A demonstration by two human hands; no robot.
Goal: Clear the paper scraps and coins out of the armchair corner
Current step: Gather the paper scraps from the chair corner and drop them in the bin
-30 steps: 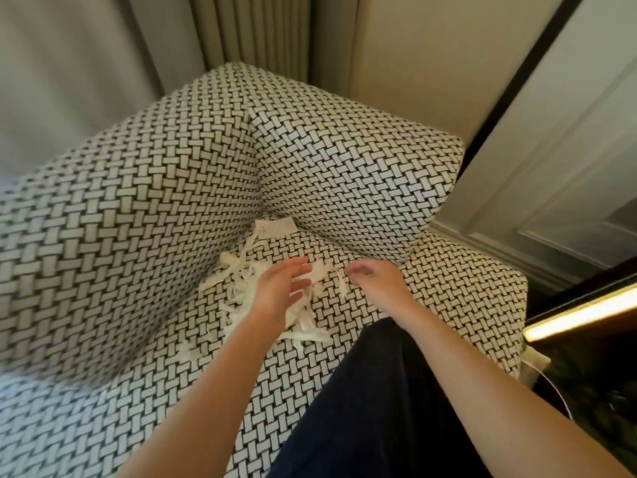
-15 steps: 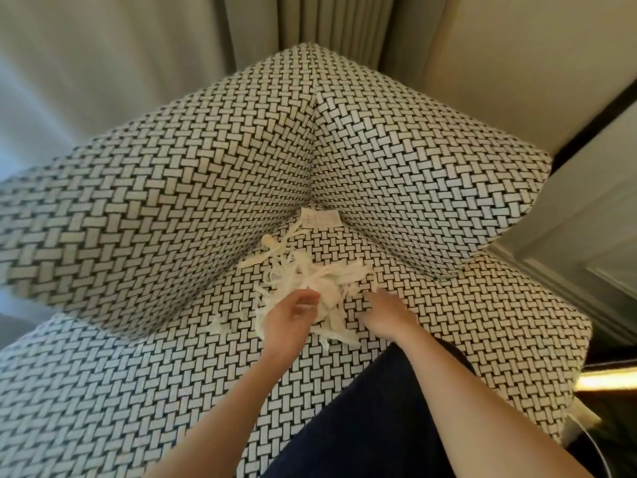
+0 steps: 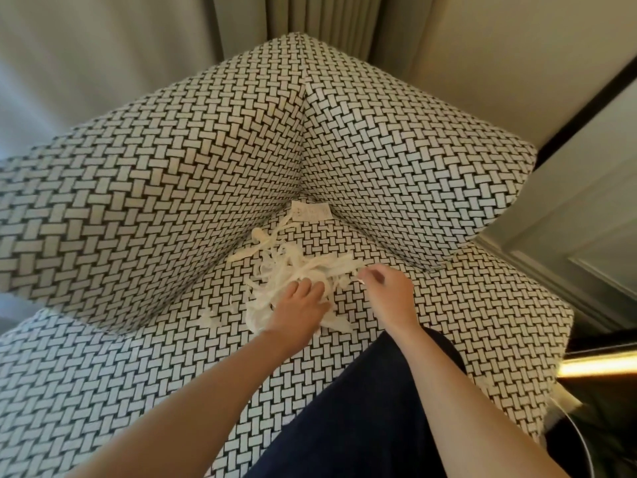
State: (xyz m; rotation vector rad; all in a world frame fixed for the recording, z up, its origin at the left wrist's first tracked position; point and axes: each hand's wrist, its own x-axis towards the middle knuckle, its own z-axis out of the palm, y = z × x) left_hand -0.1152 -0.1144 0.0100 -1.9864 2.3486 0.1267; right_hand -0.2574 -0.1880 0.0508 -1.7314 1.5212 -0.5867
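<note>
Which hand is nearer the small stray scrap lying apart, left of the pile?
Left. The left hand, fingers curled into the pile of scraps, sits just right of the stray scrap; the right hand is farther right, at the pile's far edge.

The left forearm [image 3: 206, 391] and the right forearm [image 3: 448, 391], both bare, reached forward from the lower edge of the view and drew slightly toward each other. The left hand [image 3: 300, 305] lay palm down with a straight wrist, its fingers [image 3: 312, 288] curled down into the paper scraps [image 3: 293, 267] and gripping a bunch of them. The right hand [image 3: 389, 291] sat just beside it without touching, back upward, fingers bent, thumb and forefinger close at the tips. Whether they pinched anything could not be told. A leg [image 3: 362, 408] in dark cloth showed between the forearms.
</note>
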